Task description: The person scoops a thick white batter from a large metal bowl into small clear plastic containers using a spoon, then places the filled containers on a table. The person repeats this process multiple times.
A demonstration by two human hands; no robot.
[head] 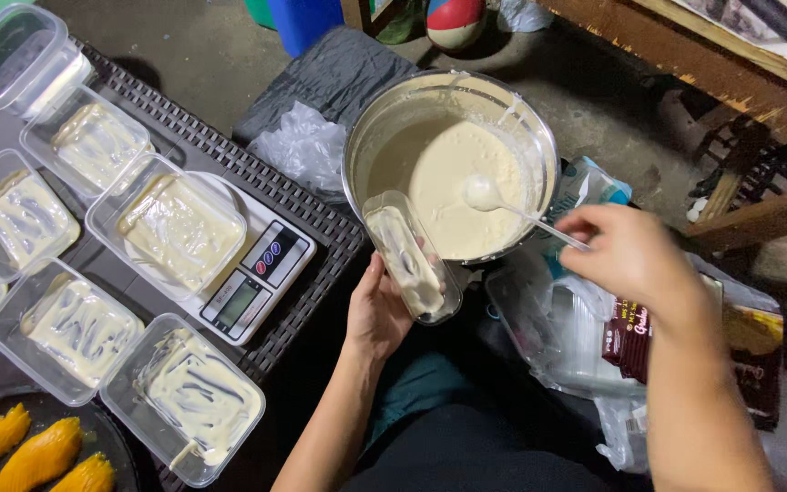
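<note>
**Cream mixture, tub and spoon at the bowl**

My left hand [377, 310] is clamped around a clear rectangular plastic tub [410, 257], tilted on its side against the rim of the steel mixing bowl [362, 146]; a pale cream smear coats the tub's floor. My right hand [630, 255], well apart from the left, pinches the thin handle of a spoon [485, 193] whose rounded head lies sunk in the smooth, thick, off-white cream that half fills the bowl. On the dark woven bench [307, 214] to my left stand more clear tubs, each holding a streaked cream layer; one such tub [178, 228] sits on a white digital scale [257, 273]. A dark plate [111, 437] at the near corner carries glossy orange mango halves [38, 454]. Crumpled plastic bags [576, 346] lie under my right forearm.
</note>
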